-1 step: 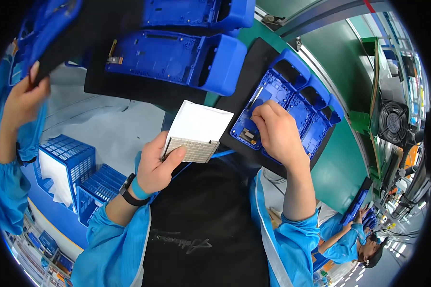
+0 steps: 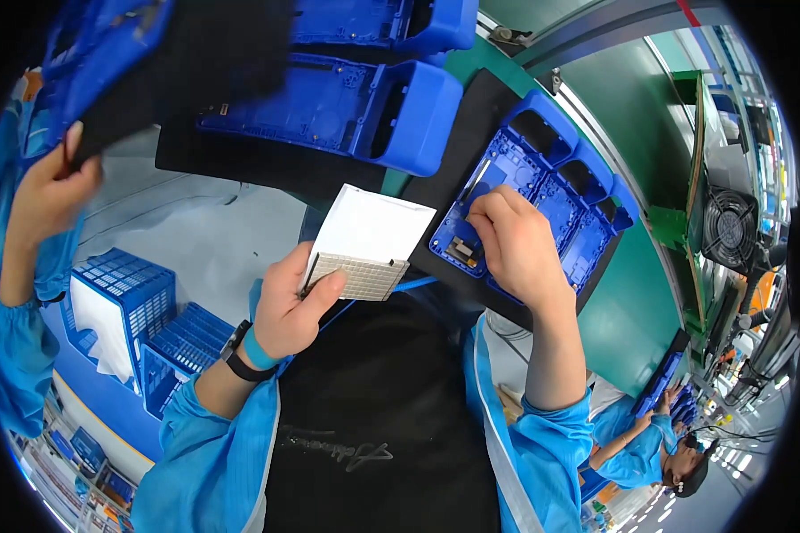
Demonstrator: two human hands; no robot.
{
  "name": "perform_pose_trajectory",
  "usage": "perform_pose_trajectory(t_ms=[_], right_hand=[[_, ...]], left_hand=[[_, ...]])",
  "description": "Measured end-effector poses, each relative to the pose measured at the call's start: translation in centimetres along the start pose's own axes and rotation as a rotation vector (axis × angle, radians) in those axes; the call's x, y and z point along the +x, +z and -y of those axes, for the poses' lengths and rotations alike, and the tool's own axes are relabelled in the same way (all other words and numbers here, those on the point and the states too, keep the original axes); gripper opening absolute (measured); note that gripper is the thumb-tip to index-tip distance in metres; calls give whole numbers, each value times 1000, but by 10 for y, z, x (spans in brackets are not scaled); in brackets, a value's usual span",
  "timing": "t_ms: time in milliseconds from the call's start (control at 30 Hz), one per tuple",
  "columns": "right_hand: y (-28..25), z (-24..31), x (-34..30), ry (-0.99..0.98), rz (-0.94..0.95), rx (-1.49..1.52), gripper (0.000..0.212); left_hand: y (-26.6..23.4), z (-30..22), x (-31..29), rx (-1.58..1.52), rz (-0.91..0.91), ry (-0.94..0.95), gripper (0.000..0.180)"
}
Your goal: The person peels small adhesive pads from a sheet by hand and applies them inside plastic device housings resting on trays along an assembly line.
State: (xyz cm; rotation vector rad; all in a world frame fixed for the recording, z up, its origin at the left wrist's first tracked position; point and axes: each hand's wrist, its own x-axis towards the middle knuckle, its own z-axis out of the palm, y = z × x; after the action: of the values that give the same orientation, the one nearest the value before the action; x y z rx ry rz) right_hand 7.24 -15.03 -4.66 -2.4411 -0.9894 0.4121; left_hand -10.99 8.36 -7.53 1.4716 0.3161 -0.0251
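Between thumb and fingers, my left hand [image 2: 292, 306] grips a white backing sheet [image 2: 369, 218] whose lower part carries a grid of small grey pads [image 2: 360, 277]. My right hand [image 2: 517, 244] is closed in a pinch, its fingertips down inside an open blue plastic housing [image 2: 587, 253]. Whatever those fingers hold, if anything, is hidden. A small dark and silvery part [image 2: 463, 252] sits in the housing's near left corner, just beside the fingertips. The housing lies on a black mat [image 2: 453, 133].
More blue housings [image 2: 422, 120] lie at the upper left on black mats. A co-worker's hand [image 2: 58, 191] at far left holds a black mat [image 2: 196, 80] with a blue housing. Blue crates [image 2: 142, 306] stand below; a fan [image 2: 729, 216] and another person [image 2: 640, 453] are at right.
The co-worker's black mat has shifted right and now covers more of the blue housing behind it. Both my hands have stayed in place.
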Motion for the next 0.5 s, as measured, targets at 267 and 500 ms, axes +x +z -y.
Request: perform_pose_trajectory(t_ms=[267,500], right_hand=[[3,4,4,-2,29,-61,3],[2,9,5,45,52,-77,5]], left_hand=[[-4,3,1,-13,4,31,28],[-3,4,3,-57,-11,43,29]])
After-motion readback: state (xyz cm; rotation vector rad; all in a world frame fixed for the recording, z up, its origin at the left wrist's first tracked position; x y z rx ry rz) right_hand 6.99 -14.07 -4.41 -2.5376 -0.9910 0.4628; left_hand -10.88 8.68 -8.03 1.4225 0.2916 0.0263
